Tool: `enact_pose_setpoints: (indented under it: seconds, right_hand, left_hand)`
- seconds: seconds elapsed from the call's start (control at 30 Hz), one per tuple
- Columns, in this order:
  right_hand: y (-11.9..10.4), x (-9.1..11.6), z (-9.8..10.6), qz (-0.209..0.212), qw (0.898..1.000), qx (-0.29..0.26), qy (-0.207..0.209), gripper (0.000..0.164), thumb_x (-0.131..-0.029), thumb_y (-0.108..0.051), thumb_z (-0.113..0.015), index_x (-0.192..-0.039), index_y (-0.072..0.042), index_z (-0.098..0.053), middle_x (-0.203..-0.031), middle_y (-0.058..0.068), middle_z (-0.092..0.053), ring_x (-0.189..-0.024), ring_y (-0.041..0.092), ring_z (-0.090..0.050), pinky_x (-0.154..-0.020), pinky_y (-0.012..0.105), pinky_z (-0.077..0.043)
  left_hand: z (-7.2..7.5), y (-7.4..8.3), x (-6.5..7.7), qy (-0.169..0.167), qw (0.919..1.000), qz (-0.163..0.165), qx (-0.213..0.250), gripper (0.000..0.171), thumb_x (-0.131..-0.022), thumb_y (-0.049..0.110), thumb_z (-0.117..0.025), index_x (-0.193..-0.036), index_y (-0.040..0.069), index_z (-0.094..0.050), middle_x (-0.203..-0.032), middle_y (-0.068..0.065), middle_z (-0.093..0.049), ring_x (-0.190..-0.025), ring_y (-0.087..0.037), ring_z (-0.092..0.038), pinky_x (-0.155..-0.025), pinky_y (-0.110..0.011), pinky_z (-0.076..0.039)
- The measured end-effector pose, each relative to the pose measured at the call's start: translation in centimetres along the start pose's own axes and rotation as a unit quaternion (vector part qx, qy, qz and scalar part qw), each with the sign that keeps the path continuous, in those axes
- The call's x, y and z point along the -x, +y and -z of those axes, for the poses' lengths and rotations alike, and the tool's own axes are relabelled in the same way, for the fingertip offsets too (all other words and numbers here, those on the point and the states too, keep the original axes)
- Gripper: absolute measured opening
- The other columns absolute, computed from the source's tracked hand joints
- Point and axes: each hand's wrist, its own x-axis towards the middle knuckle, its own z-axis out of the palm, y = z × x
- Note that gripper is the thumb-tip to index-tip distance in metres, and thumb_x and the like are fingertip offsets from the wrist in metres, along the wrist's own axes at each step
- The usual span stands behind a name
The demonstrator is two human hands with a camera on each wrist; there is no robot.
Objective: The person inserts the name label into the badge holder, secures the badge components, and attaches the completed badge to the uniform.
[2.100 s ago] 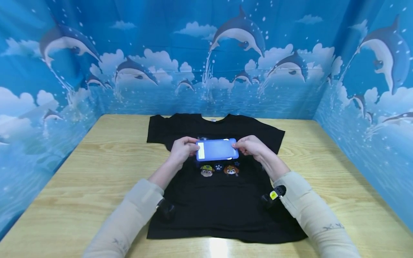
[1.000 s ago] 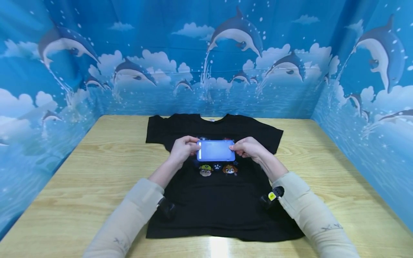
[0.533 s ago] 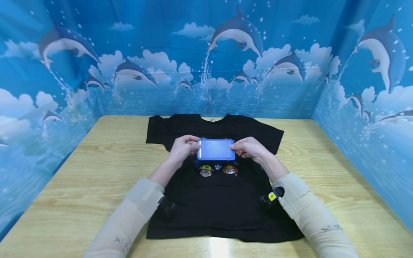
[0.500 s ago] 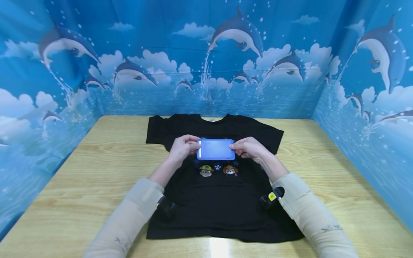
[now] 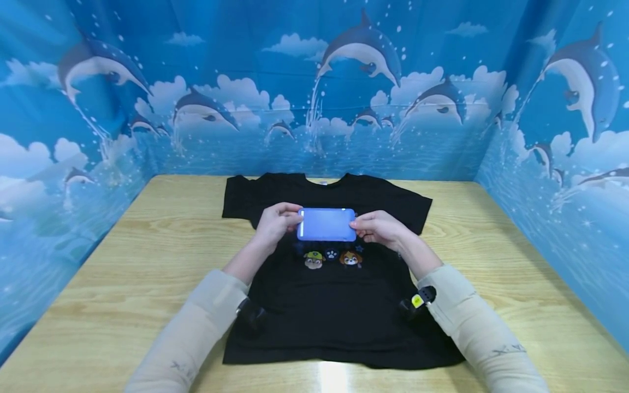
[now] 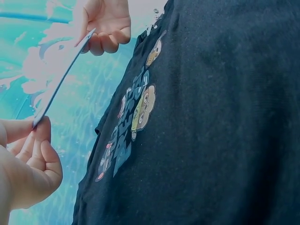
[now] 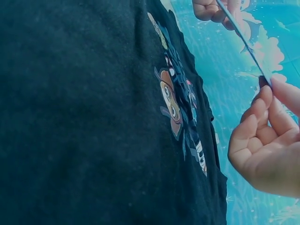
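A thin, flat blue panel point(image 5: 326, 224) with rounded corners and a pale strip along its left end is held level above a black T-shirt point(image 5: 339, 316). My left hand point(image 5: 275, 225) pinches its left end between thumb and fingers. At the opposite end, my right hand point(image 5: 380, 226) pinches the edge the same way. Both wrist views show the panel nearly edge-on, as a narrow line, clear of the cloth. The shirt lies spread flat, collar away from me, with cartoon dog faces point(image 5: 314, 260) on its chest. The panel covers part of that print.
The wooden table point(image 5: 162, 262) extends on both sides of the shirt. A blue curtain point(image 5: 275, 71) printed with dolphins stands behind it and along both sides. A black wrist strap with a yellow tag point(image 5: 417, 301) sits on my right wrist.
The panel has risen slightly in the head view, away from the dog faces, and shifted a little left. Both hands keep their pinch on it. The T-shirt has stayed put.
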Motion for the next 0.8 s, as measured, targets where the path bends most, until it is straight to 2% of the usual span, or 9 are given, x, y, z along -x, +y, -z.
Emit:
enact_pose_setpoints:
  seconds: [0.2, 0.4, 0.8]
  right_hand:
    - [0.13, 0.02, -0.15, 0.012, 0.999, -0.038, -0.004, 0.024, -0.091, -0.005, -0.055, -0.07, -0.014, -0.065, -0.067, 0.0, -0.056, -0.064, 0.013, -0.051, -0.062, 0.025, -0.043]
    - [0.16, 0.02, -0.21, 0.016, 0.999, -0.039, -0.005, 0.027, -0.091, -0.004, -0.054, -0.069, -0.014, -0.065, -0.065, 0.0, -0.055, -0.063, 0.011, -0.05, -0.063, 0.024, -0.043]
    - [0.09, 0.07, -0.48, 0.017, 0.999, -0.047, 0.005, 0.028, -0.09, -0.001, -0.054, -0.067, -0.013, -0.065, -0.063, -0.001, -0.053, -0.058, 0.009, -0.048, -0.059, 0.022, -0.043]
  left_hand:
    - [0.14, 0.03, 0.11, -0.007, 0.9999, 0.007, 0.011, 0.027, -0.085, 0.005, -0.063, -0.111, -0.002, -0.061, -0.093, -0.013, -0.066, -0.074, -0.015, -0.06, -0.085, -0.045, -0.046]
    - [0.33, -0.3, 0.02, -0.016, 0.9997, 0.007, 0.015, 0.028, -0.085, 0.005, -0.063, -0.112, -0.002, -0.06, -0.092, -0.012, -0.066, -0.074, -0.014, -0.06, -0.084, -0.042, -0.047]
    - [0.29, -0.4, -0.13, -0.018, 0.9992, 0.009, 0.033, 0.029, -0.083, 0.003, -0.064, -0.111, -0.004, -0.06, -0.083, -0.005, -0.066, -0.07, -0.012, -0.06, -0.085, -0.046, -0.046]
